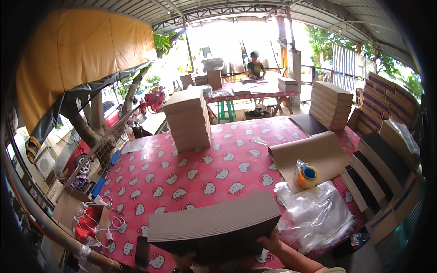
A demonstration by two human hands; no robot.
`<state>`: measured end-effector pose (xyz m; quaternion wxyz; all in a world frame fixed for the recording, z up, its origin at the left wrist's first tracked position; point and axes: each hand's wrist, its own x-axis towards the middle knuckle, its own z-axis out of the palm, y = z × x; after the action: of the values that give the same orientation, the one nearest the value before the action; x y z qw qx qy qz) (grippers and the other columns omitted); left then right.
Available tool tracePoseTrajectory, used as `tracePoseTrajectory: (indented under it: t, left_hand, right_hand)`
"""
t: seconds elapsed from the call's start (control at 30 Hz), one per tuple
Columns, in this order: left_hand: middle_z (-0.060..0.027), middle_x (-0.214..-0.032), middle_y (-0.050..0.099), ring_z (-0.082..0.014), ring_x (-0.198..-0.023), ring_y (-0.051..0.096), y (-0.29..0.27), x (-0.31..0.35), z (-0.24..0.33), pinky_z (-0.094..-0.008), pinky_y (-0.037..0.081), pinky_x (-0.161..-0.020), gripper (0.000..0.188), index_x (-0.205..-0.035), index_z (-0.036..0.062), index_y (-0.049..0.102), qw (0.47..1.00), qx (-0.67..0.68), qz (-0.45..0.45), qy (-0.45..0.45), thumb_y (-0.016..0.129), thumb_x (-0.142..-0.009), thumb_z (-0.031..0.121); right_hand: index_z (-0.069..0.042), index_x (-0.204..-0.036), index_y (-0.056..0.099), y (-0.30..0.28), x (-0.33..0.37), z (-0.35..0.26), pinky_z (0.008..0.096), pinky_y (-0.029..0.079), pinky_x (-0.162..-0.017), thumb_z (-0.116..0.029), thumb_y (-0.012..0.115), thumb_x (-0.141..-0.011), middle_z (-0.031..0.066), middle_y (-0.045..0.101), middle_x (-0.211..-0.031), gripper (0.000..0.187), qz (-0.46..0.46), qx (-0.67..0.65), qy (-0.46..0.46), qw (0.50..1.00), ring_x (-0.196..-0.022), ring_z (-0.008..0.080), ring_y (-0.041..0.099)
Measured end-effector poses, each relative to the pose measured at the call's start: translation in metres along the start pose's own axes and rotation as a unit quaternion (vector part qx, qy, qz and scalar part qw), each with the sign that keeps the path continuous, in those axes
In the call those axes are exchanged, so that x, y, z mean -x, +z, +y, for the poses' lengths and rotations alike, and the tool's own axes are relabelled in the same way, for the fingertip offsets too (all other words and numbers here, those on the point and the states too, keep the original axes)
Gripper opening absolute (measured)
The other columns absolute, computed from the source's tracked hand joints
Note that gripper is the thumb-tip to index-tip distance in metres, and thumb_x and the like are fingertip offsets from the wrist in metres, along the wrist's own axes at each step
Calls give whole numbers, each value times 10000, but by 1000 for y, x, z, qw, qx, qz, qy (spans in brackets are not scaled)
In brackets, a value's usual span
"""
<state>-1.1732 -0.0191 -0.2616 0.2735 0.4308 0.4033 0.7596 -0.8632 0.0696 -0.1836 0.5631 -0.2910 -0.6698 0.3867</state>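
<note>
Bare right forearm, seemingly khaki clothing

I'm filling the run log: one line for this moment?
left hand: at board stack's lower edge | right hand: gripping its right end | tape roll: by clear plastic

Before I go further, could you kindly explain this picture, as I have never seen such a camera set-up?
There is no machine: a person works bare-handed, seen by a wide fisheye camera worn on that person's head, so straight edges bend. The right hand holds the lower right of a long, layered brown cardboard block with a dark near side; the left hand, mostly hidden, is at its lower left. Toward the back of the pink, cartoon-printed tablecloth stand two tall brown cardboard stacks. At right lie a curling brown paper sheet, an orange roll of tape with a blue core and crumpled clear plastic bags. Beyond, another person is at a second table.
</note>
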Motion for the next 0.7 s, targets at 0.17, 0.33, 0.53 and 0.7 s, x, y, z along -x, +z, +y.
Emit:
tracePoseTrajectory:
  t: [0.17, 0.33, 0.53, 0.7]
  left_hand:
    - [-63, -1007, 533, -198, -873, 532, 28, -18, 28, -314, 486, -720, 618, -1167, 25, 424, 993, -88, 0, 84, 691, -611, -17]
    - [-84, -1018, 531, -218, -888, 541, 55, -60, 68, -339, 497, -714, 755, -1169, -12, 397, 980, -152, -89, 96, 780, -520, 25]
    - [-108, -864, 592, -197, -802, 583, 118, -78, 125, -325, 485, -702, 732, -1021, -4, 478, 963, -189, -102, 161, 840, -457, 290]
    - [-103, -839, 584, -214, -765, 586, 108, -92, 103, -326, 465, -684, 747, -1021, 24, 471, 950, -258, -154, 83, 830, -446, 338]
  right_hand:
    - [35, -1117, 435, -1, -13, -10, 353, 432, -766, -362, 704, -647, 161, 551, -963, 671, 18, 41, -86, 995, -876, 264, 554]
    - [47, -1107, 434, -5, -28, 10, 359, 433, -772, -337, 658, -716, 137, 559, -963, 592, 86, -31, -133, 987, -873, 230, 553]
    - [38, -1186, 358, -20, -2, 64, 366, 357, -894, -442, 565, -787, 145, 445, -1164, 657, 186, -38, -195, 962, -1065, 236, 439]
    - [19, -1203, 339, -10, -1, 49, 368, 355, -891, -427, 522, -816, 133, 419, -1183, 618, 180, -88, -141, 970, -1067, 232, 427]
